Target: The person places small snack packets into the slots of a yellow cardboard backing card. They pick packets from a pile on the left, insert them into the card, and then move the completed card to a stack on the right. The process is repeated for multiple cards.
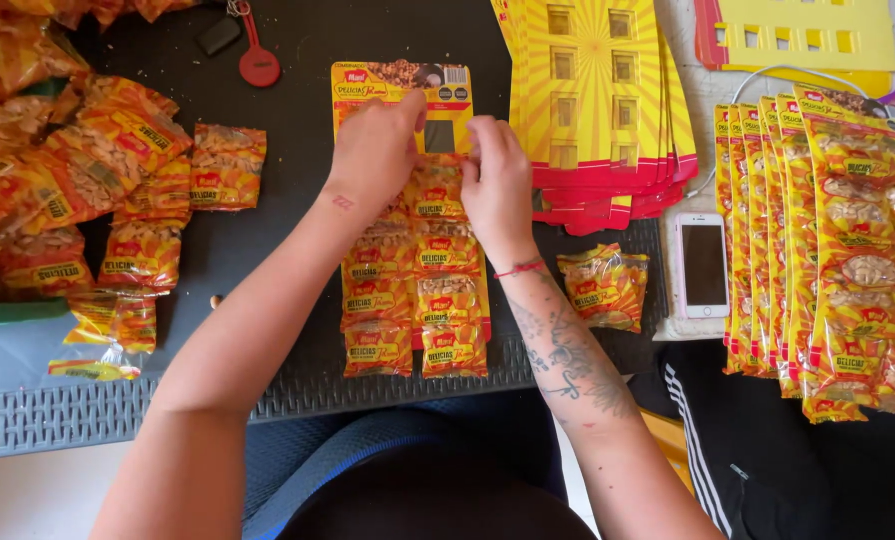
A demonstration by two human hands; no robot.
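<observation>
A yellow and red display card [404, 86] lies on the dark table [288, 230] in front of me, with two columns of small orange snack packets [414, 300] fixed to its lower part. My left hand [373, 150] and my right hand [496, 180] both pinch the top of one orange packet [436, 185] near the card's upper slot. The hands cover the packet's upper edge, so I cannot tell how it sits in the slot.
A heap of loose orange packets [78, 190] lies at the left. One loose packet [605, 286] rests right of the card. A stack of blank yellow cards [598, 90] is at the back right, a white phone [703, 266] beside it, and filled cards [848, 240] at the far right. A red tag [259, 62] lies at the back.
</observation>
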